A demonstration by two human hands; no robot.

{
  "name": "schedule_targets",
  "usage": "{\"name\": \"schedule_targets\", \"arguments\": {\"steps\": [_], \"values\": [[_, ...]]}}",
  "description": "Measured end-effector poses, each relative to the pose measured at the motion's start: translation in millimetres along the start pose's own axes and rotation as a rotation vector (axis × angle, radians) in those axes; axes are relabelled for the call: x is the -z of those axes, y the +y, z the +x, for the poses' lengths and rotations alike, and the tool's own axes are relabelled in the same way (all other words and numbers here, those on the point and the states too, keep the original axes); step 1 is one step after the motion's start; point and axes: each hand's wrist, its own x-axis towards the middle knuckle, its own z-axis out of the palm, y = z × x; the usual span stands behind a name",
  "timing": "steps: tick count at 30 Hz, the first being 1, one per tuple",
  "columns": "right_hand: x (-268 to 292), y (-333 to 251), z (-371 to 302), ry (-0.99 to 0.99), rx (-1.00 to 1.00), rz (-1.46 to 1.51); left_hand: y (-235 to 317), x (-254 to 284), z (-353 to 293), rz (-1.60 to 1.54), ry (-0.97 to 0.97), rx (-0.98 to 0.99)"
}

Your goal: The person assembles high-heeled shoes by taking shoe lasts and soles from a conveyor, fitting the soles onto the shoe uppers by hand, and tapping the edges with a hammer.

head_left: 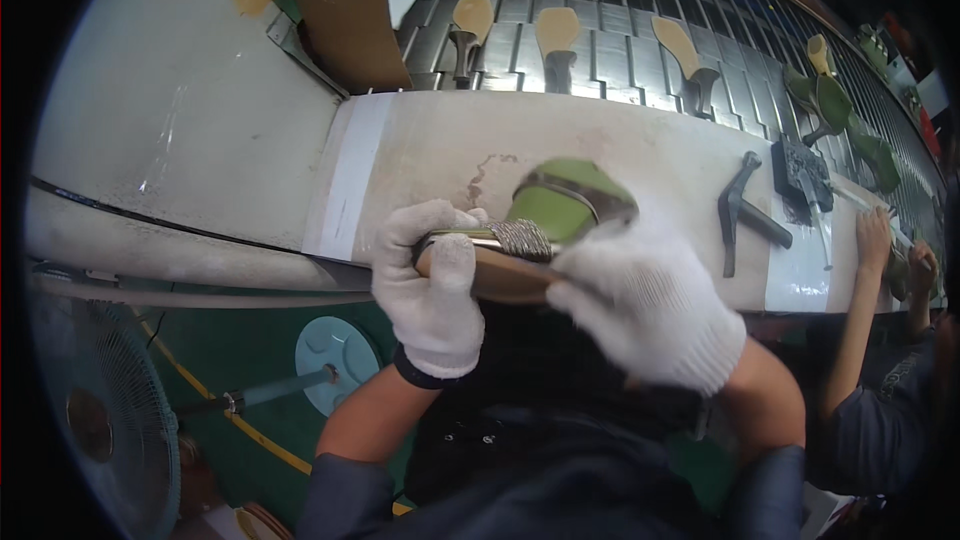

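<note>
Between my two white-gloved hands, just over the near edge of the workbench, is a green high-heeled sandal [560, 202]. It has a tan sole and a silvery braided strap across it. My left hand [430, 290] is closed round one end, with its thumb pressed against the sole. My right hand [655, 305] grips the shoe's other side, its fingers closed and somewhat smeared by motion. That hand hides part of the shoe, and I cannot see whether it also holds a small tool.
A hammer [745, 215] lies on the bench [650, 145] at right, beside a dark block [800, 180]. Beyond, a slatted conveyor [610, 60] carries tan soles with heels. A co-worker's hand [873, 238] works at far right. A fan [115, 420] stands lower left.
</note>
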Motion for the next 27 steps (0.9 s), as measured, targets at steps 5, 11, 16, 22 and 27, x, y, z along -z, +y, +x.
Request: {"name": "schedule_targets", "arguments": {"steps": [5, 11, 16, 22, 27], "values": [[-10.3, 40.0, -8.6, 0.002, -0.006, -0.33, -19.0, 30.9, -12.6, 0.51, -0.366, -0.098], [-0.2, 66.0, -5.7, 0.17, 0.205, -0.314, 1.0, 10.0, 22.6, 0.63, -0.654, -0.181], [-0.6, 82.1, 10.4, 0.09, 0.29, -0.274, 1.7, -1.4, 24.4, 0.693, -0.681, -0.18], [-3.8, 84.9, 12.9, 0.107, 0.31, -0.26, 7.2, -7.8, 28.5, 0.855, -0.73, -0.31], [2.4, 73.6, 13.0, 0.128, 0.233, -0.3, 20.4, -38.4, 40.1, 0.928, -0.713, -0.255]]}}
